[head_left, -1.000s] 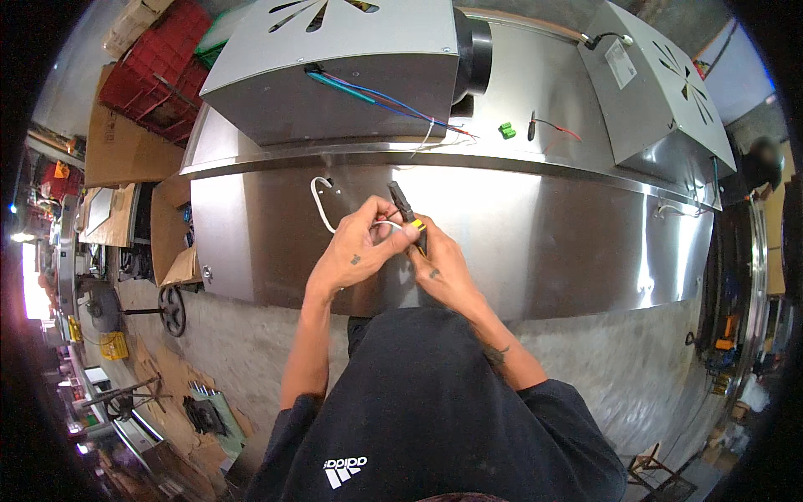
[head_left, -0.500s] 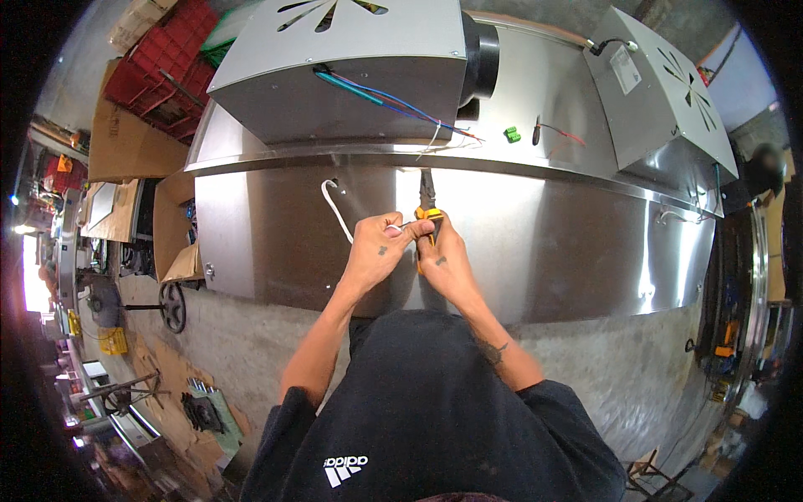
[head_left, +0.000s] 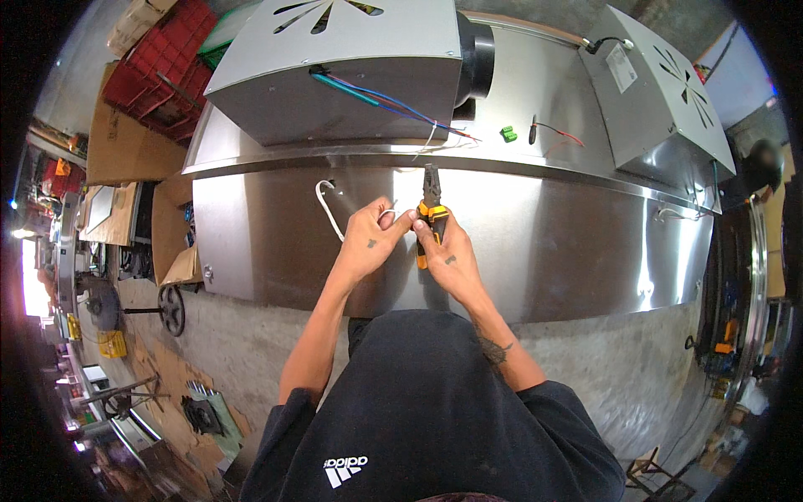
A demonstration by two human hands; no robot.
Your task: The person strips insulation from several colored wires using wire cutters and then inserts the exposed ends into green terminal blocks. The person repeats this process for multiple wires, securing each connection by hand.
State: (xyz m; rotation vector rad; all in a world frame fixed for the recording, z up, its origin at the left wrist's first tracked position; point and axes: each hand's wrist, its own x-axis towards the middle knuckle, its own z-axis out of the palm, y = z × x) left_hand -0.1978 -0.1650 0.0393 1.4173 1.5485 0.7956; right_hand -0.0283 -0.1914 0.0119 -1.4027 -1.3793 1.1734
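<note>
Both my hands are held close together over a shiny stainless steel panel [head_left: 569, 251]. My left hand [head_left: 368, 238] is closed, pinching a white cable [head_left: 326, 205] that comes out of a hole in the panel. The cable's end shows only in part between the fingers. In my right hand [head_left: 447, 255] is a pair of yellow and black pliers [head_left: 431, 197], its dark jaws pointing away from me. The right thumb lies along the handles, near the left fingertips. Whether the jaws touch the cable cannot be made out; they appear clear of it.
Beyond the panel's ledge stands a grey metal blower box [head_left: 335, 96] with blue and red wires [head_left: 401, 109] trailing out. Green connectors [head_left: 508, 134] and a small black tool [head_left: 533, 132] lie right of it. Another grey box [head_left: 661, 92] stands far right. Cardboard boxes [head_left: 171, 217] crowd the left.
My hands have drawn slightly apart. The left has shifted a little left with the cable, and the pliers in the right now show more of their handles.
</note>
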